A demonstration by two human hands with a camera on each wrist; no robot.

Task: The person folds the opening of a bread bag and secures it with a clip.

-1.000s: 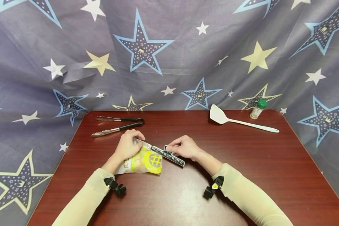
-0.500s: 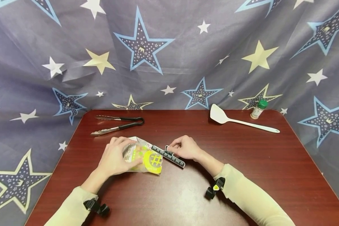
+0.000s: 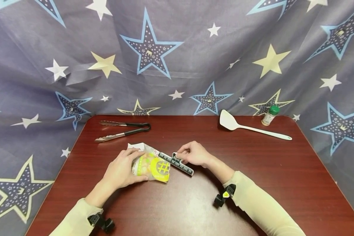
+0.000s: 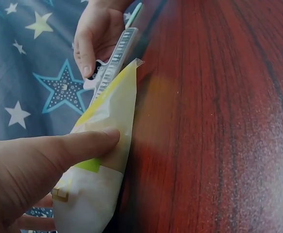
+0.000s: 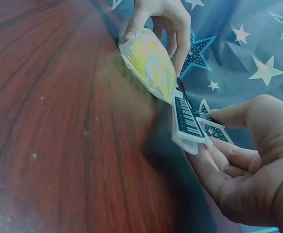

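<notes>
A yellow-and-white food bag (image 3: 157,165), printed with a # sign, is held in my left hand (image 3: 121,168). In the left wrist view its thumb (image 4: 95,143) lies across the near face of the bag (image 4: 95,204), with fingers partly hidden behind. My right hand (image 3: 196,154) pinches the handle of a long bag clip (image 3: 180,165) patterned with piano keys. The clip slants down to the right, its left end right at the bag's upper edge. In the right wrist view most of the clip (image 5: 186,120) extends beyond the bag's corner (image 5: 168,92).
Black-handled metal tongs (image 3: 135,128) lie at the back left of the brown table (image 3: 253,183). A white spatula (image 3: 228,120) lies at the back right, beside a green-capped seasoning bottle (image 3: 270,115). A star-patterned cloth (image 3: 188,65) hangs behind the table.
My left hand has left the bag's top edge, moved left and down, and now grasps the bag's left side. The right hand and clip have stayed nearly in place.
</notes>
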